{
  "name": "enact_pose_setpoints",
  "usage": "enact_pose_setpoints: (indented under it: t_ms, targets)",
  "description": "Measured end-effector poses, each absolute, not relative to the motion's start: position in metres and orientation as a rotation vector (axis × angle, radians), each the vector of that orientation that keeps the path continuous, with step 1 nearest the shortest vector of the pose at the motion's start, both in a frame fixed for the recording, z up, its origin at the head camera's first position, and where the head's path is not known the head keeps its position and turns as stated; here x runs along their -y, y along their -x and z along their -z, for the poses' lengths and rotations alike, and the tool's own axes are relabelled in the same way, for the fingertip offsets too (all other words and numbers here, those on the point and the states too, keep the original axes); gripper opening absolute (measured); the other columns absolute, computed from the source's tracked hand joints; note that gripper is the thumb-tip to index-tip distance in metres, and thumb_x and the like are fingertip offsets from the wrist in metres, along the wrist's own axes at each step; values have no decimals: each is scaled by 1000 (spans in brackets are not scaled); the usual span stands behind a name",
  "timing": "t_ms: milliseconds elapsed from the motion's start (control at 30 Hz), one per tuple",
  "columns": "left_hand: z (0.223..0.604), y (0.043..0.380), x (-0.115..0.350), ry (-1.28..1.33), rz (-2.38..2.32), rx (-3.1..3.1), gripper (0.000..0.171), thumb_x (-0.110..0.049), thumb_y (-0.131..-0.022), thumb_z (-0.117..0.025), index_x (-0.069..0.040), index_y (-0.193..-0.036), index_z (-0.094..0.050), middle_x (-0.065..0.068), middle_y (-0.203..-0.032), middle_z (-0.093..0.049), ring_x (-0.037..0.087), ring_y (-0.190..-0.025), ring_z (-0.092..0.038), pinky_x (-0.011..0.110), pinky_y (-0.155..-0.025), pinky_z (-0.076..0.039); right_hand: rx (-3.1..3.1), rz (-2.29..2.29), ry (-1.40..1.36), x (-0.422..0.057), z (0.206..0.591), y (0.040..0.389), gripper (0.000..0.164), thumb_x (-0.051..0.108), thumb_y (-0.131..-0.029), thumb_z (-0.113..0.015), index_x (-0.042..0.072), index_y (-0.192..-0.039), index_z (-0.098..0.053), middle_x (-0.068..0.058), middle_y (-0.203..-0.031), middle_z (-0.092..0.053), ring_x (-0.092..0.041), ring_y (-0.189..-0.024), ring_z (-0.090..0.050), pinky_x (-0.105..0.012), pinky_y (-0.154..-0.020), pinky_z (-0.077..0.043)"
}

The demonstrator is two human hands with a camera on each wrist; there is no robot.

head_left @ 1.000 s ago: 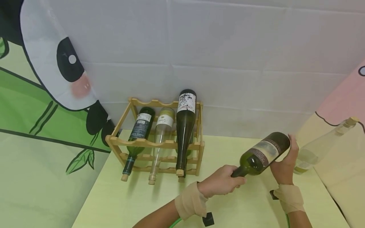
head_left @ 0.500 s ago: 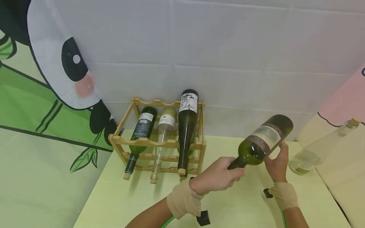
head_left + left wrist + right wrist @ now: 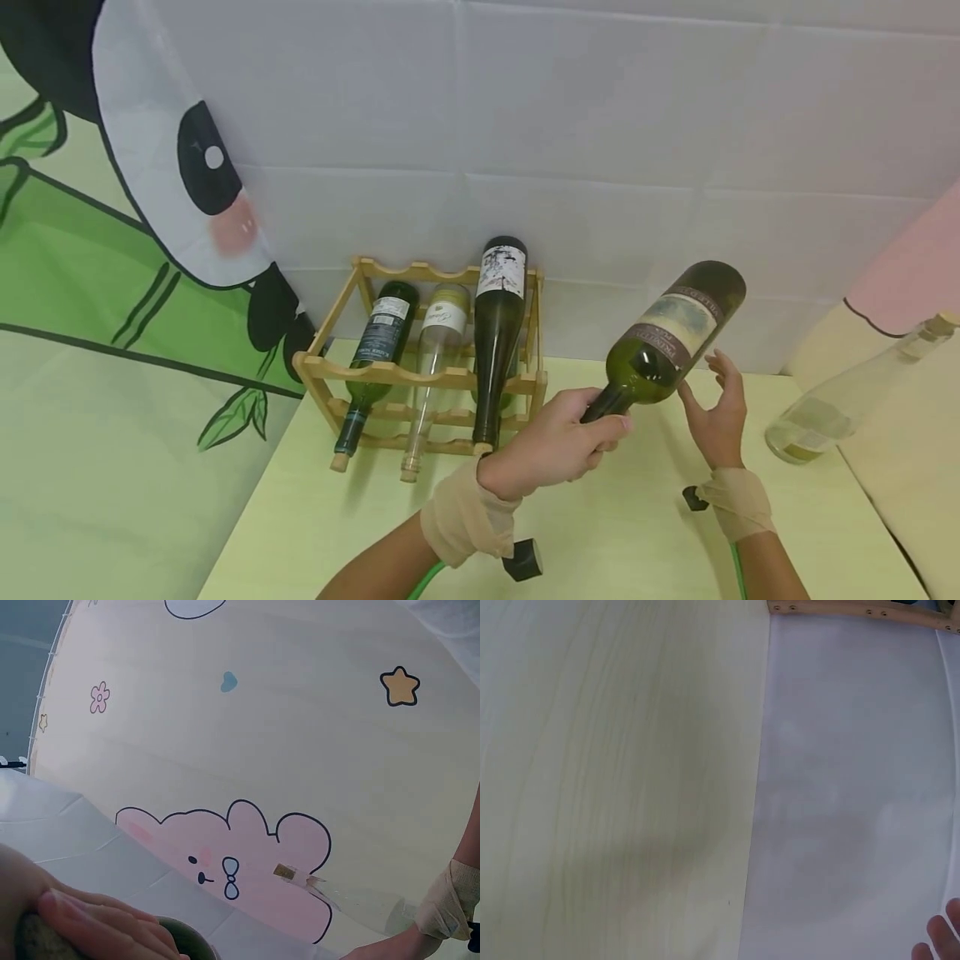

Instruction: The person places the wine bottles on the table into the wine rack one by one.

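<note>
My left hand (image 3: 551, 442) grips a dark green wine bottle (image 3: 667, 333) by its neck. The bottle is raised over the table, tilted with its base up and away to the right, and wears a dark label with a pale picture band. Beside its lower side my right hand (image 3: 718, 421) has its fingers loosely spread and holds nothing. Close up in the left wrist view, the left hand's fingers (image 3: 105, 922) cover the neck, with a bit of green glass (image 3: 184, 937) behind. Only a few right fingertips (image 3: 945, 934) enter the right wrist view.
A wooden wine rack (image 3: 435, 377) stands left of the hands. Across its top lie a dark green bottle (image 3: 378, 342), a clear bottle (image 3: 442, 333) and a tall dark bottle (image 3: 498, 333), corks toward me. A corked clear bottle (image 3: 832, 408) stands on the table (image 3: 615, 533) at right.
The left hand has moved a little left, lifting the bottle's base higher. My right hand has come off the base and drawn back below it, its fingers opening.
</note>
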State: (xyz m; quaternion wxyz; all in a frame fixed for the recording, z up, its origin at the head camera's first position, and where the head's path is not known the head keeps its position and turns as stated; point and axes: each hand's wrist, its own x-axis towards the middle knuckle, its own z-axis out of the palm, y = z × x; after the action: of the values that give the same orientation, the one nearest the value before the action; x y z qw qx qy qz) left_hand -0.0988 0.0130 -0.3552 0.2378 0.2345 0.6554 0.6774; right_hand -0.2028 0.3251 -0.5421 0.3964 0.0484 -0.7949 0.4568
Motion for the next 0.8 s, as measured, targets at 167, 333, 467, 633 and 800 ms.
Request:
enact_pose_setpoints:
  t_ms: [167, 333, 467, 633, 800]
  targets:
    - [349, 100, -7, -647, -1863, -1798, 16, -20, -111, -59, -4, -107, -59, -4, -68, -43, 9, -52, -35, 22, -48, -28, 2034, -1255, -57, -316, 538, 206, 67, -6, -95, -77, -1, -155, -48, -23, -145, -58, -35, -130, -55, -24, -113, -39]
    - [345, 99, -1, -656, -1873, -1793, 16, -19, -112, -58, -3, -109, -59, -4, -68, -41, 9, -52, -35, 22, -48, -28, 2049, -1354, -28, -298, 526, 203, 60, -6, -100, -70, -4, -156, -46, -26, -145, -58, -31, -123, -58, -28, -110, -45]
    - [343, 97, 5, -665, -1887, -1788, 13, -18, -112, -57, -6, -109, -61, -4, -67, -40, 10, -50, -33, 22, -46, -27, 2072, -1434, -49, -279, 508, 195, 56, -3, -104, -66, -7, -155, -44, -23, -140, -59, -20, -118, -61, -29, -109, -48]
    - [339, 94, 15, -656, -1892, -1827, 16, -20, -112, -55, -4, -112, -59, -4, -66, -40, 10, -49, -33, 23, -45, -26, 2082, -1567, -67, -270, 515, 209, 57, 9, -108, -66, -1, -159, -43, -16, -139, -61, -2, -115, -60, -15, -102, -46]
    - [335, 91, 28, -618, -1915, -1867, 20, -20, -112, -56, 0, -114, -57, -2, -66, -41, 11, -48, -33, 23, -45, -27, 2083, -1714, -63, -261, 522, 223, 60, 21, -109, -67, 4, -161, -42, -19, -142, -61, -3, -117, -61, -15, -102, -46]
